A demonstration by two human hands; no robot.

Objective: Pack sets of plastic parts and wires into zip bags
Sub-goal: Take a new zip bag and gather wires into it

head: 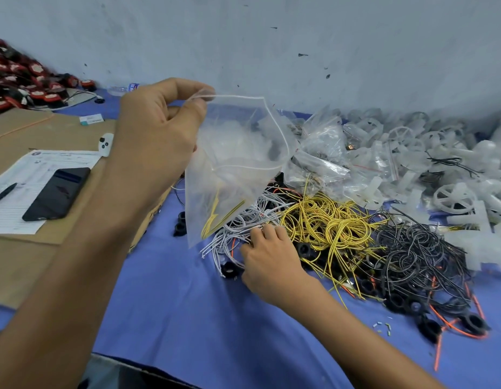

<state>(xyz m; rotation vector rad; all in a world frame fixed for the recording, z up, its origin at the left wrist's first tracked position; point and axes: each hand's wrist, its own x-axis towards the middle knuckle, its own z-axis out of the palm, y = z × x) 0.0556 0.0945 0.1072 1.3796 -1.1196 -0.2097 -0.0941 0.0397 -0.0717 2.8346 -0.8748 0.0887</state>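
Right hand in the wires, bag held open above it

Low in the middle of the frame, the right hand (267, 262) rests on the blue surface (187, 304), its fingers (260, 230) curled down into the white wires (229, 240); I cannot tell whether they have one pinched. Just above hangs the zip bag (232, 169), a yellow wire already inside, its mouth gaping up and to the right. The left hand (156, 136) pinches its rim at the upper left corner. So any wire must travel up and over into the mouth. Farther right lie yellow wires (328, 223), black wires (412, 248) and white plastic parts (454, 192).
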